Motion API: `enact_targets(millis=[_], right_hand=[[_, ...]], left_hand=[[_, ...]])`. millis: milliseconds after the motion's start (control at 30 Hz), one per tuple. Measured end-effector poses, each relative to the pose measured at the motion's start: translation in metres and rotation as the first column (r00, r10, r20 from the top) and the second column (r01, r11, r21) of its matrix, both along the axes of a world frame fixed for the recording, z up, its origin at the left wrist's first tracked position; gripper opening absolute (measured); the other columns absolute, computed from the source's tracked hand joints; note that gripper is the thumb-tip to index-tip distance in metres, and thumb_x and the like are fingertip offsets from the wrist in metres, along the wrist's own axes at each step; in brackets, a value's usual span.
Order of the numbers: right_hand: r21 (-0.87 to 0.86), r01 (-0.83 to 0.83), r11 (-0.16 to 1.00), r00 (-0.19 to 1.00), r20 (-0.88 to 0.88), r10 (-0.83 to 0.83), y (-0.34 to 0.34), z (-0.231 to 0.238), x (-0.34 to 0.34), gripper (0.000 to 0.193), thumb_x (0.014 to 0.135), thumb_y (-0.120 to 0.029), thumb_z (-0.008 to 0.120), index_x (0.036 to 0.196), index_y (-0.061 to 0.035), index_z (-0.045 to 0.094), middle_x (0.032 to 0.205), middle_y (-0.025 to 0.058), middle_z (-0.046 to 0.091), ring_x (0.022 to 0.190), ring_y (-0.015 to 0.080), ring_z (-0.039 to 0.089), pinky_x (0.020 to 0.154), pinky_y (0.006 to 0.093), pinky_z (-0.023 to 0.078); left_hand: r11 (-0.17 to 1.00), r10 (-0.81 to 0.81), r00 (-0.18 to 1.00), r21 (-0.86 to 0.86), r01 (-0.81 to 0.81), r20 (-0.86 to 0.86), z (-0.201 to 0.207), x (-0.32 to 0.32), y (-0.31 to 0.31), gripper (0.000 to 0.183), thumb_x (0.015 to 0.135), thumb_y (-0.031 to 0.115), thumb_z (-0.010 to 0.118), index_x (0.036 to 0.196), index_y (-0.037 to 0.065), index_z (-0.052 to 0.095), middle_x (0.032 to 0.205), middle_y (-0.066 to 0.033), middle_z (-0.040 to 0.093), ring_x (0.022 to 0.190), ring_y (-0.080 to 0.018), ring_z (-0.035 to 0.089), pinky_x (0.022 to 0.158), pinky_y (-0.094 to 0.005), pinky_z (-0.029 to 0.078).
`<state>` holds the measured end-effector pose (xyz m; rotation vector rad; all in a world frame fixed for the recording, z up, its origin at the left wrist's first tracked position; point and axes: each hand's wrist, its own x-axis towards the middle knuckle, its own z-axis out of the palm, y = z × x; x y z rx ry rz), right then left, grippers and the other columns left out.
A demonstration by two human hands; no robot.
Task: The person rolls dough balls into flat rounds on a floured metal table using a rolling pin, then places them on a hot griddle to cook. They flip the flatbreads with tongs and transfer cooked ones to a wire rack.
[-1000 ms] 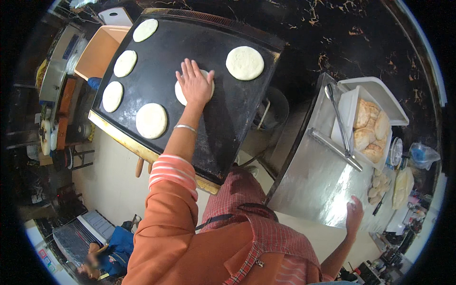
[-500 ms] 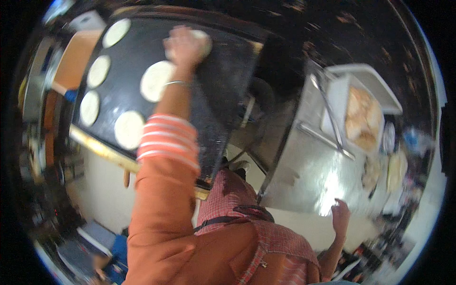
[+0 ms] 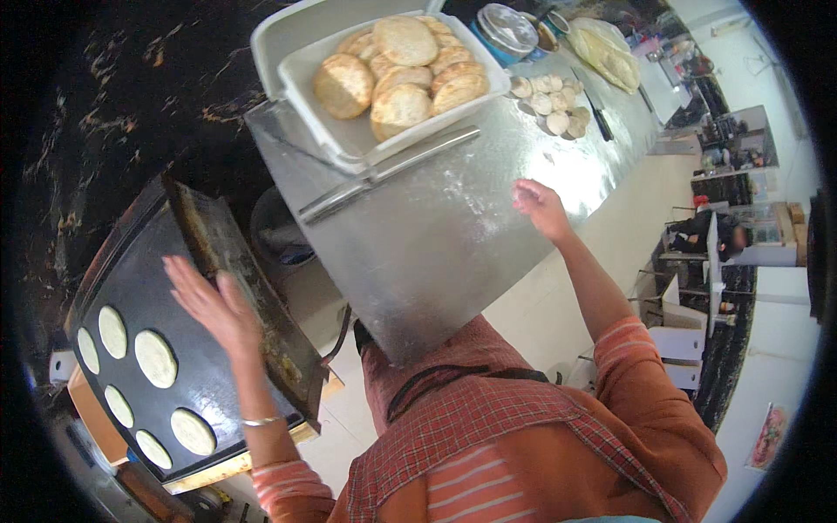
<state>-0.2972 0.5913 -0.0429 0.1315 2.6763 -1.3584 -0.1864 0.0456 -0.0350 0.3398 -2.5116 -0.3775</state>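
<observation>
Several pale, flat dough rounds (image 3: 156, 358) lie on the dark griddle (image 3: 261, 427) at the left. Over the griddle's right part, my left hand (image 3: 214, 305) is held flat with its fingers stretched out and nothing in it; it is apart from the rounds. My right hand (image 3: 542, 211) hovers over the right edge of the metal table (image 3: 410, 253), its fingers loosely bent, holding nothing that I can see. Beyond it on the tabletop sit several small dough balls (image 3: 549, 100) in a cluster.
A white bin (image 3: 349, 148) of browned flatbreads (image 3: 405, 42) stands at the table's far side, with a silver metal bar (image 3: 392, 173) before it. A dark-handled knife (image 3: 600, 113), a plastic bag (image 3: 603, 54) and lidded tubs (image 3: 507, 33) lie beyond. Another person (image 3: 711, 235) is far right.
My view has turned right toward the table. My left hand has come off the dough round it was touching on the griddle. My right hand is now over the table's edge.
</observation>
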Motion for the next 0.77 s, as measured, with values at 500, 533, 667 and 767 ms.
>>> enact_targets(millis=[500, 533, 667, 767], right_hand=[[0.711, 0.099, 0.696, 0.994, -0.106, -0.032, 0.2, -0.03, -0.229, 0.047, 0.089, -0.047, 0.058, 0.11, -0.0071, 0.071, 0.109, 0.0179, 0.07, 0.108, 0.0386, 0.063, 0.095, 0.0432, 0.046], [0.722, 0.126, 0.68, 0.976, -0.214, 0.047, 0.191, -0.036, -0.225, 0.044, 0.087, -0.045, 0.062, 0.109, -0.0067, 0.07, 0.108, 0.0171, 0.07, 0.107, 0.038, 0.063, 0.094, 0.0438, 0.046], [0.48, 0.02, 0.877, 0.923, -0.346, 0.168, 0.177, -0.048, -0.196, 0.03, 0.08, -0.027, 0.074, 0.102, -0.0098, 0.062, 0.108, 0.0111, 0.067, 0.102, 0.0376, 0.062, 0.096, 0.047, 0.042], [0.249, -0.167, 0.954, 0.939, -0.256, 0.231, 0.166, -0.047, -0.183, 0.036, 0.075, -0.021, 0.079, 0.102, -0.0109, 0.056, 0.107, 0.0126, 0.067, 0.109, 0.0333, 0.06, 0.096, 0.0502, 0.041]], left_hand=[[0.995, 0.079, 0.871, 0.015, -0.099, 0.484, -0.072, -0.025, 0.36, 0.079, 0.093, 0.034, 0.062, 0.151, -0.006, 0.025, 0.159, -0.0255, 0.022, 0.149, -0.0374, 0.017, 0.122, -0.0486, 0.011], [0.997, 0.016, 0.854, 0.053, -0.05, 0.519, -0.073, -0.044, 0.377, 0.08, 0.092, 0.035, 0.062, 0.15, -0.006, 0.026, 0.159, -0.0249, 0.023, 0.149, -0.037, 0.018, 0.123, -0.0479, 0.011], [0.963, -0.262, 0.856, 0.06, 0.264, 0.446, -0.075, -0.101, 0.442, 0.084, 0.089, 0.041, 0.066, 0.15, -0.004, 0.029, 0.16, -0.0194, 0.024, 0.15, -0.0349, 0.018, 0.123, -0.0447, 0.012], [0.897, -0.43, 0.77, 0.125, 0.424, 0.471, -0.079, -0.131, 0.463, 0.089, 0.088, 0.047, 0.067, 0.152, 0.0, 0.028, 0.161, -0.0147, 0.024, 0.15, -0.0343, 0.018, 0.123, -0.0444, 0.011]])
